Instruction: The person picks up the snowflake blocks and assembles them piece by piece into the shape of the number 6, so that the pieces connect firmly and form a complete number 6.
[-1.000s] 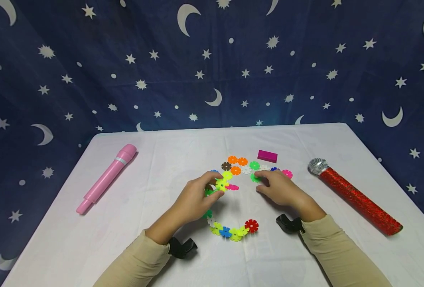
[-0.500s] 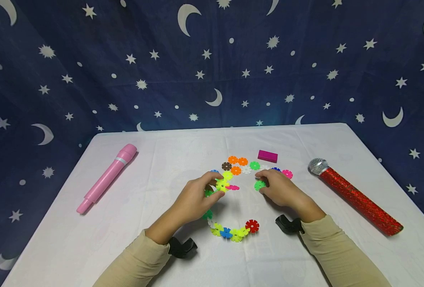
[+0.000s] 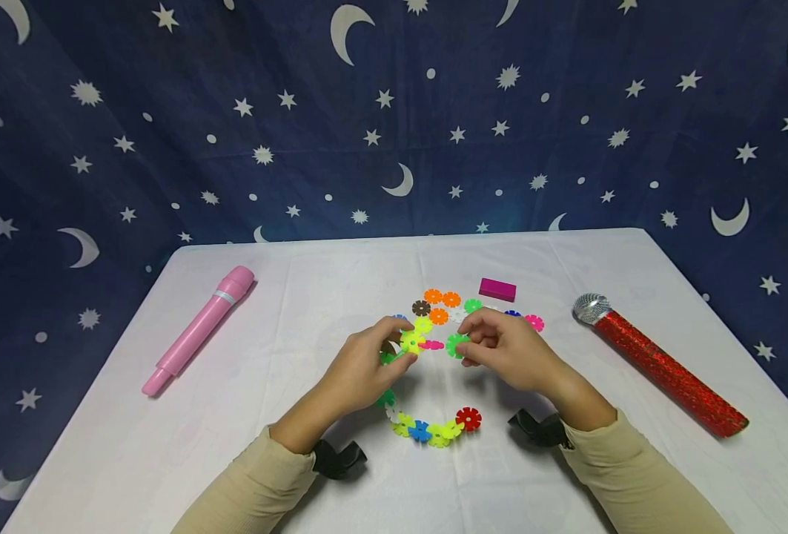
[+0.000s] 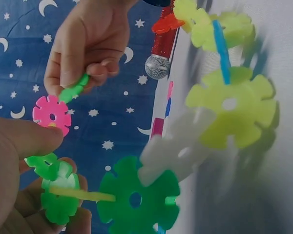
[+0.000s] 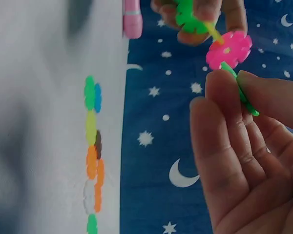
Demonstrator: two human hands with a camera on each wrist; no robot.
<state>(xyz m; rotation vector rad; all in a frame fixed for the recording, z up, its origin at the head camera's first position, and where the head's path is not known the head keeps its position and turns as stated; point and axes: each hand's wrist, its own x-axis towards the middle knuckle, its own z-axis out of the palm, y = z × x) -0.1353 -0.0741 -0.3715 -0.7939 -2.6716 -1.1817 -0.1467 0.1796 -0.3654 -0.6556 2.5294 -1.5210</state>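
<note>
Left hand [image 3: 365,369] pinches a linked disc chain [image 3: 419,432] sweeping to six o'clock; right hand [image 3: 517,347] pinches a green disc [image 3: 457,345] beside its pink end [image 3: 431,345], seemingly unjoined; loose discs [image 3: 438,316] remain at twelve.

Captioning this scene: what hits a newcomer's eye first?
Probably the chain of bright notched discs, gripped by the left hand over the white table, with the right hand pinching a green disc close to it. Next, the pink microphone at the table's left and the glittery red microphone at its right. Behind hangs a dark blue moon-and-star cloth.
</note>
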